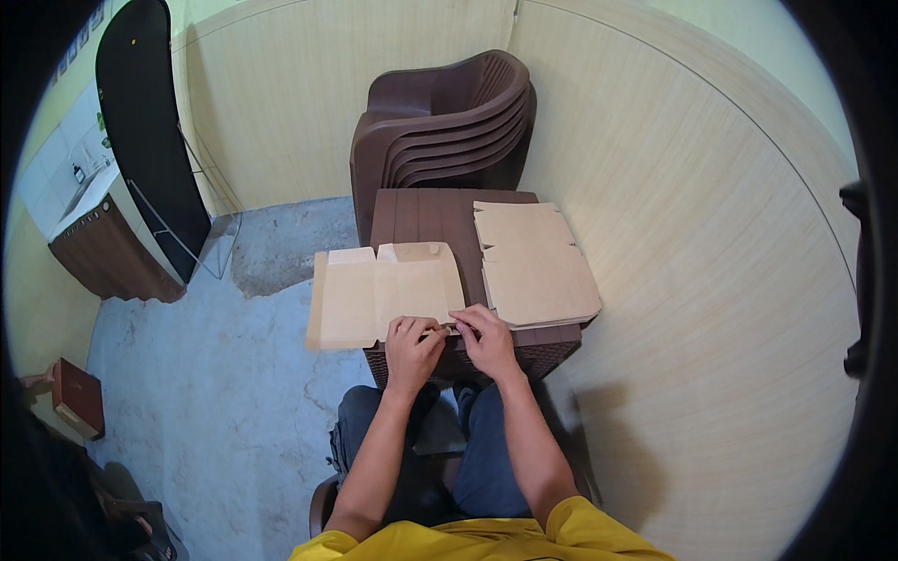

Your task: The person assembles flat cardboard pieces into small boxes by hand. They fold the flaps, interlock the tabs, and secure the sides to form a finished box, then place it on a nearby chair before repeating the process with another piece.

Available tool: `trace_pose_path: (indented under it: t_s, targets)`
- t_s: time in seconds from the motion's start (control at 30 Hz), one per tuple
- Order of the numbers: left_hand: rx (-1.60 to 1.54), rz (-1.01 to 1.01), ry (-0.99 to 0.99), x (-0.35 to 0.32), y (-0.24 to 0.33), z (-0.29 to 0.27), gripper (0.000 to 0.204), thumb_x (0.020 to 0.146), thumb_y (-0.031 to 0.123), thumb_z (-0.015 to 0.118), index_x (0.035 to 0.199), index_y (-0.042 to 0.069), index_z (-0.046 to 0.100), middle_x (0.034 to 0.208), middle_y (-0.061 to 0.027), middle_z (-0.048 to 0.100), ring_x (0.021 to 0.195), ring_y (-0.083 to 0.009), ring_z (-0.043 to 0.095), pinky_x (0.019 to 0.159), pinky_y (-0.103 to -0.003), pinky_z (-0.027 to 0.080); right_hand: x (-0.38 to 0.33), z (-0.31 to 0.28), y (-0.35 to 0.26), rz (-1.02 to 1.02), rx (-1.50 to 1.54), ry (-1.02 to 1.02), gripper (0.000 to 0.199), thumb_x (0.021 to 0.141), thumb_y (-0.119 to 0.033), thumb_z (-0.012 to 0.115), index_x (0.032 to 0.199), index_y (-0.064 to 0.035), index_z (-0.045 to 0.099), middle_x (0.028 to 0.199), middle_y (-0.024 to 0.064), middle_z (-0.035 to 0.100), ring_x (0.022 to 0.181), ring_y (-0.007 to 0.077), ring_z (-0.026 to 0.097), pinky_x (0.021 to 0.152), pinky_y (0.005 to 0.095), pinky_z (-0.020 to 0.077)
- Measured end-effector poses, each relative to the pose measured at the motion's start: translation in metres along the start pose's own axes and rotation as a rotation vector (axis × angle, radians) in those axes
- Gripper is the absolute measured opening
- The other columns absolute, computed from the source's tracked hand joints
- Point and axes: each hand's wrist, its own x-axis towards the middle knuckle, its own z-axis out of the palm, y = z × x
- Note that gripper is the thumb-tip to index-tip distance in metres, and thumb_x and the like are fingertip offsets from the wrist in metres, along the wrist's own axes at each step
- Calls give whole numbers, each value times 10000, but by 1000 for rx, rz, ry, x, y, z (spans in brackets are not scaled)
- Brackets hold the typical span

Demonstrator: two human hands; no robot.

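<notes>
An unfolded brown cardboard sheet [416,285] with creases and flaps lies on the left part of the brown table [421,213], its left side sticking out past the table's edge. My left hand [412,353] and my right hand [486,342] meet at its near right corner. Both have their fingers closed in a pinch on the small flap there, and the fingertips partly hide it. Right of this sheet rests a stack of similar flat cardboard sheets [538,266] with notched edges, just beyond my right hand.
Stacked brown plastic chairs [449,122] stand behind the table. Wood-look panelling [692,234] runs close along the right. At the left, a tall black board [150,140] leans beside a curtained sink counter [112,248]. A dark red box [77,399] is at the far left.
</notes>
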Motion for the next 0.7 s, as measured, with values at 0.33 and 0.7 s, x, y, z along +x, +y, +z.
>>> trace_pose_path:
  t_s: [0.33, 0.7]
  targets:
    - [17, 131, 129, -16, 1, 8, 197, 785, 57, 908, 904, 134, 772, 953, 5, 725, 904, -214, 720, 873, -422, 519, 15, -12, -22, -77, -383, -184, 79, 1005, -121, 735, 1053, -81, 784, 1032, 101, 750, 1006, 364, 717, 870, 502, 593]
    - [39, 154, 186, -22, 2, 12, 217, 784, 44, 908, 860, 143, 730, 945, 6, 726, 906, -217, 716, 878, -424, 525, 13, -8, -28, -34, -400, -228, 75, 1028, -98, 692, 1062, -51, 738, 1151, 123, 678, 1101, 370, 714, 909, 507, 590]
